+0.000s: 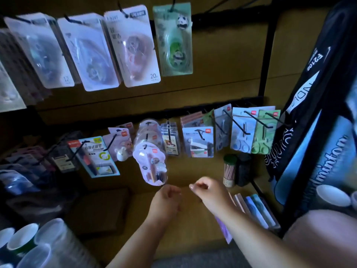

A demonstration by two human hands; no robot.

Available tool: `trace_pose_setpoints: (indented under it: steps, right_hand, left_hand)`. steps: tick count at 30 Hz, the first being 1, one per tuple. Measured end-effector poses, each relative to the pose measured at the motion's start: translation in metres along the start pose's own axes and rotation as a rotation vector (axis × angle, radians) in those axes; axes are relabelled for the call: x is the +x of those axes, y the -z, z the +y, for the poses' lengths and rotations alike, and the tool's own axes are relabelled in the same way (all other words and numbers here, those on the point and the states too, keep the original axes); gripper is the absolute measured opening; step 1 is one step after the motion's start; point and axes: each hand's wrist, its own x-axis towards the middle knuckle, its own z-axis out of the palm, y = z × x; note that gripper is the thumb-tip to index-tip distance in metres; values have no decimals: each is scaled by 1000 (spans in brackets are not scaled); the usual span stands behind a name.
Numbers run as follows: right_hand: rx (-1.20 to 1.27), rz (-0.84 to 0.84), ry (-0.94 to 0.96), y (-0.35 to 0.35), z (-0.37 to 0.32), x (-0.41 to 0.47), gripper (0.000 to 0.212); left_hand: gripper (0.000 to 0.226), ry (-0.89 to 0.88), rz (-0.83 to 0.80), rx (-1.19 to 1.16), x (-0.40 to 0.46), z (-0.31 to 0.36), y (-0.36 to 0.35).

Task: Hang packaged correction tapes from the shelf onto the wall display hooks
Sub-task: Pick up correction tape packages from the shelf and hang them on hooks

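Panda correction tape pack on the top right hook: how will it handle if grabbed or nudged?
The panda pack is probably light and fairly stiff: a flat green card with a clear moulded blister. It hangs from one black hook through its top hole, so a nudge would likely make it swing or twist rather than slide. The glossy blister may be slippery; the card edges look like the safer grip.

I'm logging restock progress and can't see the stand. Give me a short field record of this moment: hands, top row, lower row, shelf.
left hand: empty, loosely curled, low over the shelf
right hand: empty, fingers curled
top row: white blister packs and one green panda pack hanging on hooks
lower row: mixed stationery, with scissors packs at right
shelf: pencil tub, notebooks
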Motion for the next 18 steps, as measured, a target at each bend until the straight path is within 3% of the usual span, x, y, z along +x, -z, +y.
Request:
trace_pose_setpoints:
  steps: [8,11,18]
  right_hand:
    - [-142,-117,-337,-24,102,39,17]
    - [-285,-106,-400,-19,128,51,44]
    - [-275,-51,-633,-13,177,80,41]
  left_hand:
    - [11,162,-83,36,28,-33,-31]
    - [13,204,-107,46,41,-41,-43]
    - [15,304,-151,-11,66,-67,-69]
